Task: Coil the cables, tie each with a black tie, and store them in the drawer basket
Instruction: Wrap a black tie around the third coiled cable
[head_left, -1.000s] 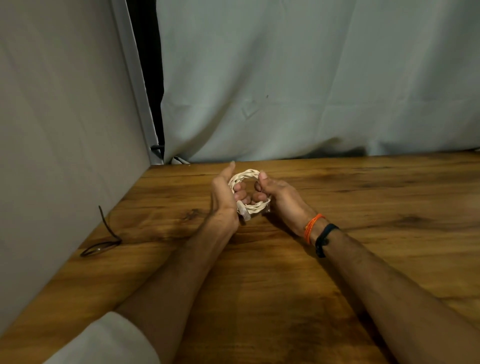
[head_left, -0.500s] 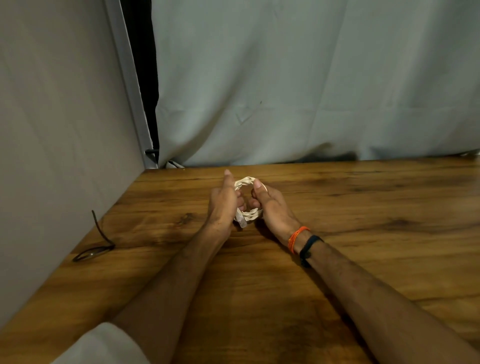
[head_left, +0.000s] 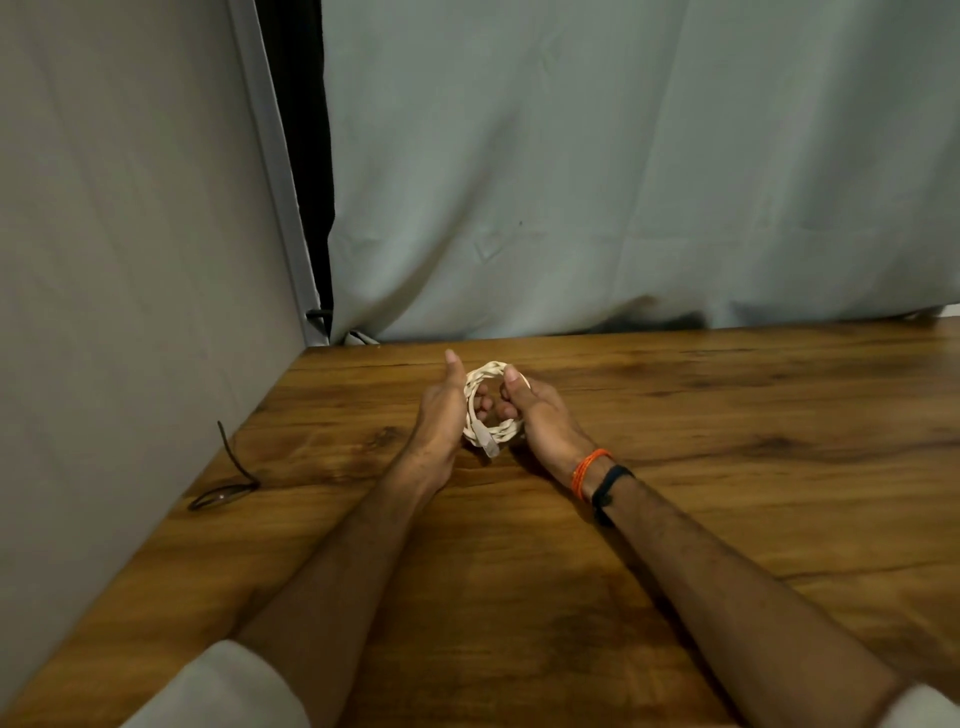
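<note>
A white cable (head_left: 488, 372) is wound into a small tight ring and stands upright between my two hands near the table's far edge. My left hand (head_left: 441, 410) holds its left side, thumb pointing up. On the right side my right hand (head_left: 540, 415) grips it, thumb on the top of the ring and fingers through the middle. The cable's plug end (head_left: 488, 444) sticks out at the bottom of the ring. A black tie (head_left: 228, 478) lies loose on the wood at the left, next to the wall panel. No drawer basket is in view.
The wooden table (head_left: 727, 467) runs to a pale curtain (head_left: 623, 182) at the back and a grey panel (head_left: 119, 260) on the left. Orange and black bands circle my right wrist (head_left: 597, 475).
The view has tilted up a little, so hands and coil sit lower in the picture. Both hands keep their hold on the coil; the fingers shifted slightly around it.
</note>
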